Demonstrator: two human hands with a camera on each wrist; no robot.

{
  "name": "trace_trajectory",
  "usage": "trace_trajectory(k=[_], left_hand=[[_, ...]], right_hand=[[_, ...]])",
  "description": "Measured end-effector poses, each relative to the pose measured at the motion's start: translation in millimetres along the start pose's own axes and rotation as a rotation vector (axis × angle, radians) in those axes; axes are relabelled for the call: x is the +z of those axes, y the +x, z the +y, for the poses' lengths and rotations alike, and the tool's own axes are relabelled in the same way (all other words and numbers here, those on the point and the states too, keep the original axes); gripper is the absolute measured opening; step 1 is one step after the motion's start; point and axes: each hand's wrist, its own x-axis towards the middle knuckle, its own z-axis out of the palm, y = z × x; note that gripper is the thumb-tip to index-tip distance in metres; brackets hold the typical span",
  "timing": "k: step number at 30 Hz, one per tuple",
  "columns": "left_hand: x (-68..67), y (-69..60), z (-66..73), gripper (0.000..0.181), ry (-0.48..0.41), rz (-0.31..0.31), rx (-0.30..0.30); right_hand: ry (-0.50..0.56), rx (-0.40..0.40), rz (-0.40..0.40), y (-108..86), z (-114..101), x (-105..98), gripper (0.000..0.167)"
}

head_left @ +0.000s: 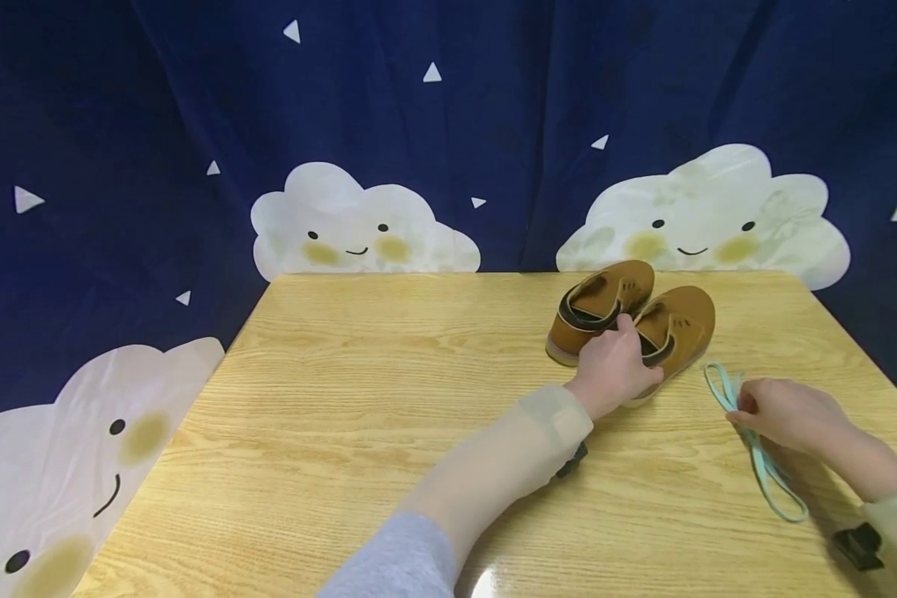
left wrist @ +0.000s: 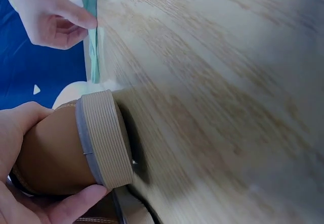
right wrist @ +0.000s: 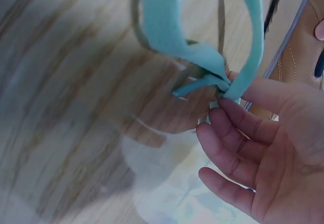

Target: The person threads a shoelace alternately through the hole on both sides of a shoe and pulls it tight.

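Note:
A pair of brown shoes with dark-lined openings stands at the back right of the table. My left hand (head_left: 616, 365) grips the nearer shoe (head_left: 693, 320) at its heel. In the left wrist view, fingers and thumb lie on either side of that heel, above its ribbed tan sole (left wrist: 107, 138). The other shoe (head_left: 631, 276) is beside it, just left of the hand. To the right, my right hand (head_left: 796, 411) pinches a folded teal shoelace (head_left: 758, 457). In the right wrist view, thumb and index finger hold the lace (right wrist: 164, 21) where it is bunched; the other fingers are loosely bent.
The wooden table (head_left: 359, 399) stretches far to the left of the shoes. Behind it hangs a dark blue curtain (head_left: 508, 108) with white clouds and triangles. A dark wrist strap piece (head_left: 858, 546) sits under the right sleeve.

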Motion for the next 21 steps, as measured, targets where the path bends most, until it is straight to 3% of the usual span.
trace_trajectory(k=[8,11,15,16,21], left_hand=[[-10.1,-1.5,-1.0,0.067,0.023,0.018,0.048],[-16.5,-4.0,-5.8,0.065,0.033,0.027,0.121],[-23.0,-6.6,-17.4,0.030,0.017,0.053,0.247],[-24.2,-6.8,-20.2,0.029,0.013,0.060,0.271],[-32.1,-9.3,-30.0,0.051,-0.003,0.080,0.324]], right_hand=[[0.013,0.004,-0.013,0.0,3,1,0.028],[0.014,0.005,-0.019,0.1,5,2,0.028],[0.016,0.009,-0.024,-0.2,8,2,0.029],[0.017,0.012,-0.026,-0.4,8,2,0.028],[0.025,0.020,-0.045,-1.3,9,0,0.025]])
